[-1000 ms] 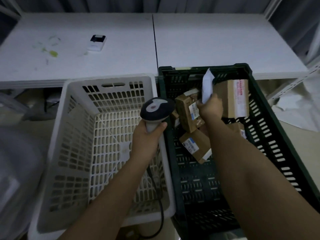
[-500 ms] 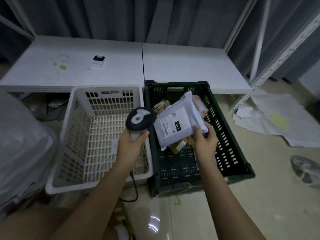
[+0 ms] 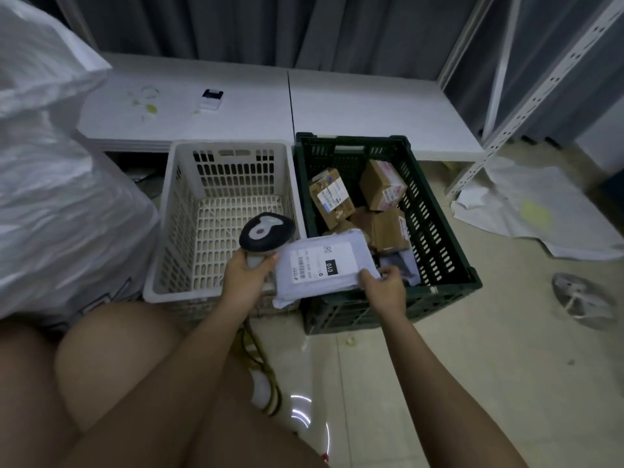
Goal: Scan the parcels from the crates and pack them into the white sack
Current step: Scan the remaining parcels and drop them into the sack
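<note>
Left hand (image 3: 243, 275) grips the scanner (image 3: 266, 233); right hand (image 3: 383, 289) pinches the white parcel (image 3: 324, 267), seemingly above the green crate (image 3: 435, 211).

sack (image 3: 50, 197) left of crates (image 3: 175, 231), parcels (image 3: 381, 185) in right crate (image 3: 439, 238)

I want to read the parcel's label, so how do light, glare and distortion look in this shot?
Head view: dim, bluish light; label on the white parcel is soft, only "010" legible; a glare arc on the floor; wide-angle bending at the shelf upright; sack slightly blurred.
</note>
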`<state>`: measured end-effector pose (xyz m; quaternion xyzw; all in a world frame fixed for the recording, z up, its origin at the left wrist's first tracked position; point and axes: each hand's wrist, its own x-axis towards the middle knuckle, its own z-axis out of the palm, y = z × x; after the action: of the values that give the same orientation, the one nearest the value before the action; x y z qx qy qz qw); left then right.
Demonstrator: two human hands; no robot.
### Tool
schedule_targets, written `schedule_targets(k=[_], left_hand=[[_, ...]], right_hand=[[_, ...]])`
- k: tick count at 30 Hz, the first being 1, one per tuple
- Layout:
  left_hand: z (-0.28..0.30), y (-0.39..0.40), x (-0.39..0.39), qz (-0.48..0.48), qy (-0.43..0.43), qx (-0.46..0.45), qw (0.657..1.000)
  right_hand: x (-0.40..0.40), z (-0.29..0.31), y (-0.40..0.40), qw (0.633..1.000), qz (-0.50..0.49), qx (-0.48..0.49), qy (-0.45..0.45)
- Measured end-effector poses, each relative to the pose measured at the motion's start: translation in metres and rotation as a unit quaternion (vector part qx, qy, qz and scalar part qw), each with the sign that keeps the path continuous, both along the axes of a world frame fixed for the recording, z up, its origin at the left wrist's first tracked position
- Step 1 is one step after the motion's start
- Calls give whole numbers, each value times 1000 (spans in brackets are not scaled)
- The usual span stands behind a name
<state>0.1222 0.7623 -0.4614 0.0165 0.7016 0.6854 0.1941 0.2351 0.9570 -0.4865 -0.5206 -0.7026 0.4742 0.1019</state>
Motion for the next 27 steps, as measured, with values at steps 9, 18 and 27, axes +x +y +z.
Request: schedule_targets(k=[9,18,27], left_hand=[[-15,2,-3,4,-46,0,999],[-29,-2,-15,16,-68,14,997],[-11,-4,-26,35,-5,29,999]], right_hand=[[-30,6,4,905,300,280,-111],[-118,5,18,842,463,83,-265],[-84,40,43,953,297,-33,-50]])
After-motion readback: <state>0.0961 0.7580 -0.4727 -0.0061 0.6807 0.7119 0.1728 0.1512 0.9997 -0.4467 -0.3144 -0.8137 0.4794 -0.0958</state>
